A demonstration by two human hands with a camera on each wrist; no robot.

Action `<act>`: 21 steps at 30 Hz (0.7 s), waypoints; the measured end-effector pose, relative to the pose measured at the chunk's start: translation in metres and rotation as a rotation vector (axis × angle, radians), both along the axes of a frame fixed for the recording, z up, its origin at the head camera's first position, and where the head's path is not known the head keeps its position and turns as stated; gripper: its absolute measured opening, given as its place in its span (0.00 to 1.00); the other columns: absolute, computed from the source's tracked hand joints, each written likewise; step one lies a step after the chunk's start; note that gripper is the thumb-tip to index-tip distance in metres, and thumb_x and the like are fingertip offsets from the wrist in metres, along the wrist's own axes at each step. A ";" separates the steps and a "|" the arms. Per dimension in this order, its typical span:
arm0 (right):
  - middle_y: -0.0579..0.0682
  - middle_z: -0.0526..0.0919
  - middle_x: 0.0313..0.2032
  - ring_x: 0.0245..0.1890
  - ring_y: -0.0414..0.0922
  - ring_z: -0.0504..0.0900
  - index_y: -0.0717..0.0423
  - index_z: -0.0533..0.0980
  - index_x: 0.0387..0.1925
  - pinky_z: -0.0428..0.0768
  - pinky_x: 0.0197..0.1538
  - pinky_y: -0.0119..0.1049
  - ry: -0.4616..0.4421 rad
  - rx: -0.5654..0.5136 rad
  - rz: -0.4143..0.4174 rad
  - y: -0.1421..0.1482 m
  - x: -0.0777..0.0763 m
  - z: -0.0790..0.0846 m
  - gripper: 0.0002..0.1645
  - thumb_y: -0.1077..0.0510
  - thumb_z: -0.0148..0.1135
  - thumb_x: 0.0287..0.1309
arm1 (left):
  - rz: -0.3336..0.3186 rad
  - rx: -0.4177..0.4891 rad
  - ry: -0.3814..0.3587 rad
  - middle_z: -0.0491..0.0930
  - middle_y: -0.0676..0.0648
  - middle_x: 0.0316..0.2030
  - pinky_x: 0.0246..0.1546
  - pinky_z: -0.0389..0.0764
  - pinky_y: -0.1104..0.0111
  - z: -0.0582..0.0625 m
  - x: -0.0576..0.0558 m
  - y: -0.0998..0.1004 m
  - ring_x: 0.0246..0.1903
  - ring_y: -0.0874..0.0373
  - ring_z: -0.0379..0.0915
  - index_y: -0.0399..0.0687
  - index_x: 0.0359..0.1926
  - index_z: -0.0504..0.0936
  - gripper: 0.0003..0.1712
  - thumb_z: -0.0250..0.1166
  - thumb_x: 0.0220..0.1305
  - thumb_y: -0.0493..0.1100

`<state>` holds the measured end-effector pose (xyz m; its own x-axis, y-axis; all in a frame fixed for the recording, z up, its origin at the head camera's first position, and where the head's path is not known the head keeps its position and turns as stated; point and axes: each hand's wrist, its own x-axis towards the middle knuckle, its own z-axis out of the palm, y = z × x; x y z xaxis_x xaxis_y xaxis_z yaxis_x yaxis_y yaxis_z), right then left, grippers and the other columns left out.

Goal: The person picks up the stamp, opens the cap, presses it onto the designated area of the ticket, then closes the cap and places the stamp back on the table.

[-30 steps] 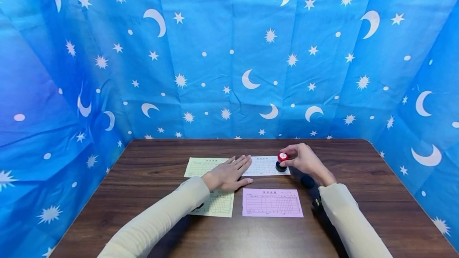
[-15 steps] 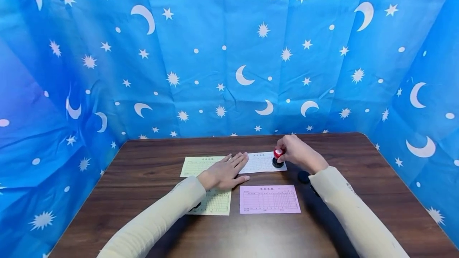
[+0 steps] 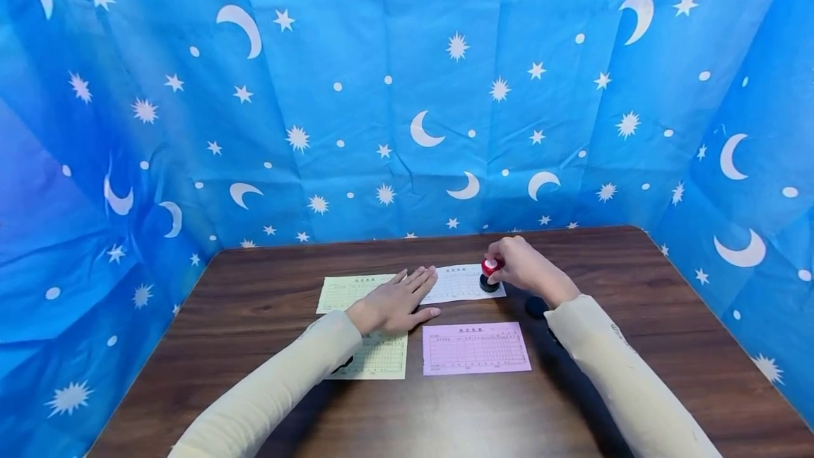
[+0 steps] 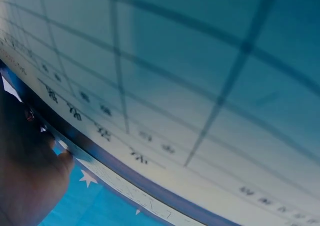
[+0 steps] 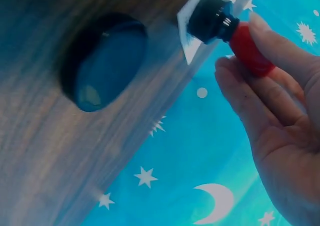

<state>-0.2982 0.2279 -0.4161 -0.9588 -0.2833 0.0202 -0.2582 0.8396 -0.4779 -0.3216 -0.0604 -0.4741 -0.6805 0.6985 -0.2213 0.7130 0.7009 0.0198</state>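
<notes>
My left hand lies with fairly straight fingers across the left end of a white printed form. In the left wrist view, part of that hand shows beside a printed sheet that fills most of the picture. My right hand pinches the red knob of a round stamp between thumb and fingers. The stamp's black base rests on the right end of the white form. The right wrist view shows the stamp upside down, thumb on one side of the knob.
A black round cap or pad sits on the table, just right of the forms. Two pale green forms lie partly beneath the left arm and hand. A pink form lies in front. A blue star-patterned curtain surrounds the table.
The head view has shifted slightly. My right hand has turned a little over the stamp, whose base stays at the form's right end. The left hand keeps its place.
</notes>
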 end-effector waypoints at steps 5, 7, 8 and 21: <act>0.56 0.90 0.47 0.45 0.49 0.85 0.57 0.85 0.49 0.89 0.57 0.47 0.007 -0.043 0.018 0.006 0.001 -0.003 0.18 0.60 0.79 0.57 | -0.005 0.003 0.000 0.38 0.49 0.87 0.87 0.46 0.51 0.000 0.000 -0.002 0.86 0.51 0.36 0.51 0.86 0.39 0.50 0.33 0.79 0.75; 0.55 0.90 0.49 0.47 0.50 0.85 0.55 0.85 0.51 0.88 0.58 0.48 -0.014 -0.085 0.025 0.012 0.001 -0.001 0.19 0.59 0.79 0.58 | -0.002 -0.002 0.000 0.37 0.49 0.87 0.87 0.45 0.51 0.000 -0.001 -0.002 0.86 0.52 0.36 0.52 0.86 0.38 0.50 0.33 0.78 0.75; 0.55 0.90 0.50 0.48 0.50 0.85 0.54 0.85 0.51 0.88 0.58 0.49 -0.028 -0.112 0.026 0.016 0.002 0.002 0.19 0.58 0.78 0.59 | 0.000 -0.003 -0.002 0.37 0.49 0.87 0.87 0.45 0.51 0.000 -0.002 -0.002 0.86 0.52 0.35 0.52 0.86 0.38 0.50 0.33 0.78 0.76; 0.55 0.88 0.55 0.56 0.56 0.83 0.51 0.81 0.58 0.88 0.58 0.54 0.011 -0.177 0.014 0.047 0.038 0.030 0.23 0.56 0.76 0.62 | -0.010 -0.007 -0.017 0.37 0.50 0.87 0.87 0.44 0.51 0.000 -0.002 -0.004 0.86 0.53 0.35 0.53 0.86 0.38 0.50 0.33 0.78 0.76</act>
